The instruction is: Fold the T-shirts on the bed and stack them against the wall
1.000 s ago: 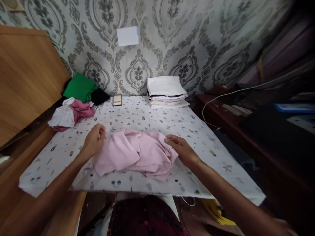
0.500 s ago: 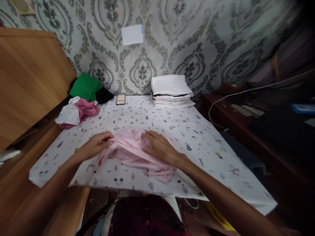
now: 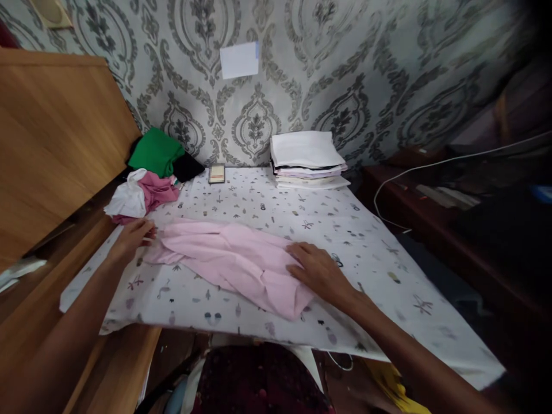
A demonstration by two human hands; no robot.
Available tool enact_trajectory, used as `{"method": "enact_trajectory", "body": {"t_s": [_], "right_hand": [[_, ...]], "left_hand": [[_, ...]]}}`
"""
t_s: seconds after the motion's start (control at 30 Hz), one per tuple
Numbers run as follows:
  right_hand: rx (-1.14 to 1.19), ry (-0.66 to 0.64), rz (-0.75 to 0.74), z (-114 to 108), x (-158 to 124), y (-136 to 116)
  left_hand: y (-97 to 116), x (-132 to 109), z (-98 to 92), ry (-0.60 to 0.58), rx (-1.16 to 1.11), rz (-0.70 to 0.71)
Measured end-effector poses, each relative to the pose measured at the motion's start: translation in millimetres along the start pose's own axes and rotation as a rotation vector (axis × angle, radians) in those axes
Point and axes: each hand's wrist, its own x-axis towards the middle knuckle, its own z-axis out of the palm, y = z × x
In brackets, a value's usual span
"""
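Observation:
A pale pink cloth (image 3: 233, 261) lies stretched out across the patterned white sheet (image 3: 371, 253) that covers the table. My left hand (image 3: 131, 236) pinches the cloth's left end, fingers closed on the fabric. My right hand (image 3: 317, 269) lies flat on the cloth's right end, fingers stretched out and pressing it down.
A pile of loose clothes lies at the back left: white (image 3: 125, 201), dark pink (image 3: 159, 191), green (image 3: 156, 152) and black (image 3: 187, 167). A stack of folded white cloths (image 3: 307, 158) stands at the back by the wall. A small box (image 3: 216, 173) sits between them. A wooden board (image 3: 56, 138) rises on the left.
The pink cloth was bunched up between both hands; now it is pulled out long. My left hand moved left with the cloth's end, my right hand slid right along it.

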Motion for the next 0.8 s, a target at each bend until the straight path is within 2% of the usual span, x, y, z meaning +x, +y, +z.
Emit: {"method": "enact_trajectory", "body": {"t_s": [0.13, 0.23, 0.3, 0.43, 0.53, 0.63, 0.73, 0.8], "right_hand": [[0.017, 0.055, -0.009, 0.9, -7.4, 7.7], [0.041, 0.094, -0.054, 4.6, -10.1, 4.3], [0.099, 0.132, -0.075, 6.2, -10.8, 0.8], [0.408, 0.291, -0.003, -5.1, -5.7, 5.3], [0.686, 0.478, 0.149, -30.3, 11.3, 23.5], [0.990, 0.660, 0.293, -64.4, 38.5, 47.1], [1.216, 0.750, 0.428, -101.7, 65.3, 63.3], [1.276, 0.757, 0.465, -125.1, 80.0, 67.0]], "left_hand": [[-8.9, 10.3, 10.2, -0.011, 0.390, 0.142], [-10.2, 22.4, 18.7, -0.019, 0.610, 0.145], [-9.1, 28.2, 22.5, -0.071, 0.649, 0.134], [0.5, 31.1, 23.8, -0.192, 0.457, 0.135], [14.3, 27.4, 22.3, -0.105, 0.229, 0.030], [31.0, 22.0, 23.1, -0.008, 0.014, -0.055], [48.3, 18.1, 27.2, 0.003, -0.109, -0.006], [59.3, 18.3, 31.4, 0.001, -0.113, 0.075]]}}
